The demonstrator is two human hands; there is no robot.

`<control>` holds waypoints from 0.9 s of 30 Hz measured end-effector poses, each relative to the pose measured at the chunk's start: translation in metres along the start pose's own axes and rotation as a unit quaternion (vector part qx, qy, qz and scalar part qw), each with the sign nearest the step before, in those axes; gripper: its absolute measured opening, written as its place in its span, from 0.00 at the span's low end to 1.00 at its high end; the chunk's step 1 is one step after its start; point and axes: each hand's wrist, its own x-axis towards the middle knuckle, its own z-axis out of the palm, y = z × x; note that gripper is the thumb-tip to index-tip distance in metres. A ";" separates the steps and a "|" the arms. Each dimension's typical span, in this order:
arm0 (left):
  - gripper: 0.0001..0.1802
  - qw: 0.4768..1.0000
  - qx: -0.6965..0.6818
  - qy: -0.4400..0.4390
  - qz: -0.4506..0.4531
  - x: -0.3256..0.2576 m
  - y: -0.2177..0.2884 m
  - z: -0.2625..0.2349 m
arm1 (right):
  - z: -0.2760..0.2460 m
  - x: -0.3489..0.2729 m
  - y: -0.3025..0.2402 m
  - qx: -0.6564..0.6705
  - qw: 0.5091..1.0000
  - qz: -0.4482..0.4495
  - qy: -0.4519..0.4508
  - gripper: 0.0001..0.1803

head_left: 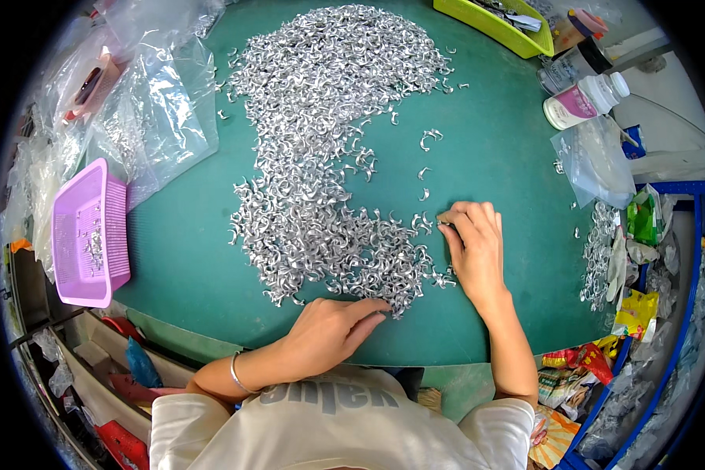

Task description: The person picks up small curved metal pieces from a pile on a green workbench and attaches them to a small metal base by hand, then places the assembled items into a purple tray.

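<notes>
R hand (475, 249), centre-right of frame: fingers (456, 217) curled flat on the green surface (493, 157), tips pinching at a small silver clip (444, 222) at the pile's right edge; can't tell if it's actually gripped. L hand (329, 329), lower centre: fingers loosely bent, tips resting on the pile's lower edge, nothing held. Pile of silver metal clips (321, 141) runs from top centre down to both hands. Looks like sorting/picking pcs off the heap; next move likely needs one clip drawn clear w/o dragging neighbours. Purple basket (90, 235) far left, plastic bags (157, 110) upper left, bottles (583, 98) upper right.
</notes>
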 end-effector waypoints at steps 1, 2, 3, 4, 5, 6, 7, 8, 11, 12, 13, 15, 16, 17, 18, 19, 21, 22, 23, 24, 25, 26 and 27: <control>0.09 1.000 -0.009 -0.004 -0.008 0.000 0.000 -0.001 | -0.001 -0.001 0.000 0.047 0.999 0.016 0.005 0.09; 0.09 0.999 -0.037 -0.007 -0.019 -0.001 -0.001 -0.002 | -0.002 -0.004 -0.002 0.095 0.995 0.030 0.008 0.08; 0.09 0.997 -0.066 -0.011 -0.029 -0.001 -0.003 -0.002 | -0.004 -0.008 -0.005 0.142 0.989 0.046 0.012 0.07; 0.10 0.995 -0.094 -0.016 -0.038 -0.001 -0.004 -0.003 | -0.007 -0.014 -0.010 0.276 0.955 0.109 -0.006 0.06; 0.10 0.987 -0.155 -0.007 -0.051 -0.001 -0.005 -0.001 | -0.010 -0.022 -0.020 0.403 0.899 0.169 -0.024 0.05; 0.10 0.974 -0.216 0.002 -0.064 -0.001 -0.006 0.003 | -0.012 -0.030 -0.030 0.522 0.821 0.226 -0.042 0.05; 0.10 0.958 -0.275 0.012 -0.077 0.000 -0.006 0.006 | -0.011 -0.036 -0.040 0.636 0.741 0.212 -0.030 0.03; 0.09 0.925 -0.360 -0.012 -0.117 0.002 -0.003 0.005 | -0.011 -0.041 -0.046 0.675 0.709 0.202 -0.027 0.05; 0.10 0.795 -0.569 -0.048 -0.204 0.007 0.007 0.007 | -0.002 -0.059 -0.063 0.695 0.695 0.182 -0.031 0.06; 0.09 0.808 -0.552 -0.044 -0.201 0.006 0.009 0.008 | 0.001 -0.062 -0.066 0.693 0.697 0.182 -0.023 0.06; 0.09 0.821 -0.535 -0.040 -0.198 0.005 0.011 0.008 | 0.003 -0.065 -0.068 0.691 0.699 0.181 -0.016 0.06; 0.08 0.850 -0.491 -0.028 -0.187 0.003 0.013 0.006 | 0.006 -0.070 -0.068 0.685 0.710 0.165 -0.003 0.08; 0.08 0.866 -0.465 -0.019 -0.181 0.002 0.015 0.004 | 0.004 -0.070 -0.070 0.665 0.729 0.164 -0.001 0.09; 0.08 0.882 -0.438 -0.008 -0.175 0.001 0.016 0.003 | 0.000 -0.069 -0.073 0.645 0.747 0.161 0.000 0.09; 0.07 0.891 -0.431 0.015 -0.143 0.000 0.016 0.004 | -0.004 -0.069 -0.076 0.624 0.765 0.158 0.000 0.10; 0.06 0.898 -0.424 0.038 -0.111 -0.001 0.015 0.006 | -0.008 -0.069 -0.080 0.615 0.773 0.157 0.012 0.10; 0.06 0.911 -0.400 0.070 -0.072 -0.005 0.016 0.009 | -0.013 -0.070 -0.087 0.595 0.788 0.154 0.036 0.11; 0.06 0.917 -0.385 0.080 -0.064 -0.007 0.017 0.010 | -0.014 -0.071 -0.088 0.576 0.804 0.142 0.039 0.11; 0.06 0.923 -0.370 0.088 -0.057 -0.008 0.017 0.011 | -0.014 -0.072 -0.088 0.556 0.820 0.132 0.044 0.11; 0.06 0.929 -0.353 0.097 -0.048 -0.009 0.019 0.011 | -0.014 -0.073 -0.089 0.535 0.835 0.121 0.049 0.11; 0.06 0.935 -0.336 0.105 -0.039 -0.010 0.022 0.010 | -0.015 -0.073 -0.090 0.553 0.821 0.135 0.051 0.11; 0.05 0.941 -0.318 0.113 -0.029 -0.011 0.024 0.010 | -0.016 -0.073 -0.093 0.570 0.806 0.148 0.055 0.10; 0.05 0.946 -0.299 0.123 -0.008 -0.012 0.023 0.011 | -0.016 -0.072 -0.095 0.587 0.791 0.162 0.059 0.10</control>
